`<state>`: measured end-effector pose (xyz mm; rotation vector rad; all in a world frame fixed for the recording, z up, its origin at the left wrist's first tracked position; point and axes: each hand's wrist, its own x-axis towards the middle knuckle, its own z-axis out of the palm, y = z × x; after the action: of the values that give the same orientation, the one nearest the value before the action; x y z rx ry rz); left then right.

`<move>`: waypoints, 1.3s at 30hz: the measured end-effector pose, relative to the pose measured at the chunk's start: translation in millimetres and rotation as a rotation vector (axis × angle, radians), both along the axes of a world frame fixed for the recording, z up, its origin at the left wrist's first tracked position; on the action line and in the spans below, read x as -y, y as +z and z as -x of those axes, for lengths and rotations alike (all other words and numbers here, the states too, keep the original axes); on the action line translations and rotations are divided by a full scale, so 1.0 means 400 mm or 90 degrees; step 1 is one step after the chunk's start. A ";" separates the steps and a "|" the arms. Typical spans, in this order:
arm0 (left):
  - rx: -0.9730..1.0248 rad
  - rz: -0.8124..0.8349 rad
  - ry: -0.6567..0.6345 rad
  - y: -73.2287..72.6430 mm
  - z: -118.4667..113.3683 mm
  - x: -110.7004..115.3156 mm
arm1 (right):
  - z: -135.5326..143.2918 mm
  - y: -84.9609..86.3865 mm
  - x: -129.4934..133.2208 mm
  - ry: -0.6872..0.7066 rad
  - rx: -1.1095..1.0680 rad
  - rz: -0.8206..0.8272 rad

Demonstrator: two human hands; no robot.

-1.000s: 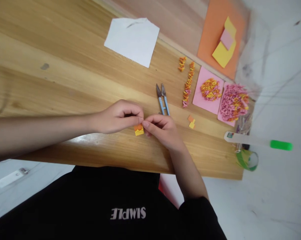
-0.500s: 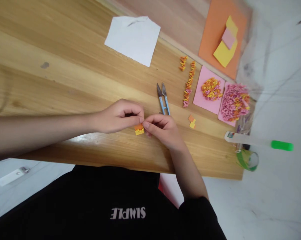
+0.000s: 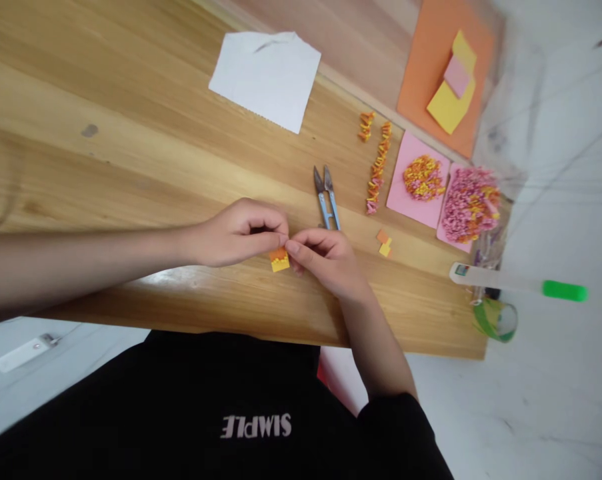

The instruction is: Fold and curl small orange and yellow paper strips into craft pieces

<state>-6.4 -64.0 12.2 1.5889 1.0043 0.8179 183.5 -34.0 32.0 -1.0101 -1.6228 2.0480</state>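
Note:
Near the table's front edge, my left hand (image 3: 243, 233) and my right hand (image 3: 328, 259) meet fingertip to fingertip, both pinched closed. From beneath my left thumb juts a small orange-and-yellow paper piece (image 3: 280, 261), with tiny yellow bits along the middle of it. Its upper end is covered by my fingers. What lies between my right thumb and forefinger is too small and covered to make out. Just beyond my right hand lie blue-handled thread snips (image 3: 327, 198), blades pointing away. Small orange and yellow paper squares (image 3: 385, 244) rest to the right.
Rows of small orange, yellow and pink folded pieces (image 3: 379, 167) lie beyond the snips. Heaps of them sit on pink sheets (image 3: 398, 190). White paper (image 3: 265, 80) lies at the back, an orange sheet (image 3: 421, 73) back right. A green-capped bottle (image 3: 501, 277) and green tape roll (image 3: 495, 320) are far right.
The small paper piece has shifted very slightly, showing a little more of its yellow lower part. Both hands stay in nearly the same place and remain pinched.

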 end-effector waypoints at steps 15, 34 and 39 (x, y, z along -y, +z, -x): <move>0.005 0.031 0.003 0.005 -0.003 0.000 | -0.004 -0.004 0.001 -0.008 -0.006 0.036; 0.005 0.035 0.006 0.014 -0.005 -0.002 | -0.014 -0.007 -0.006 0.028 -0.012 0.060; 0.005 0.028 0.001 -0.002 -0.002 -0.001 | -0.014 -0.005 -0.008 0.037 0.013 0.046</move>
<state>-5.4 -63.7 11.5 1.5463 1.0112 0.7971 188.9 -31.0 29.9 -1.0229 -1.6165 2.1558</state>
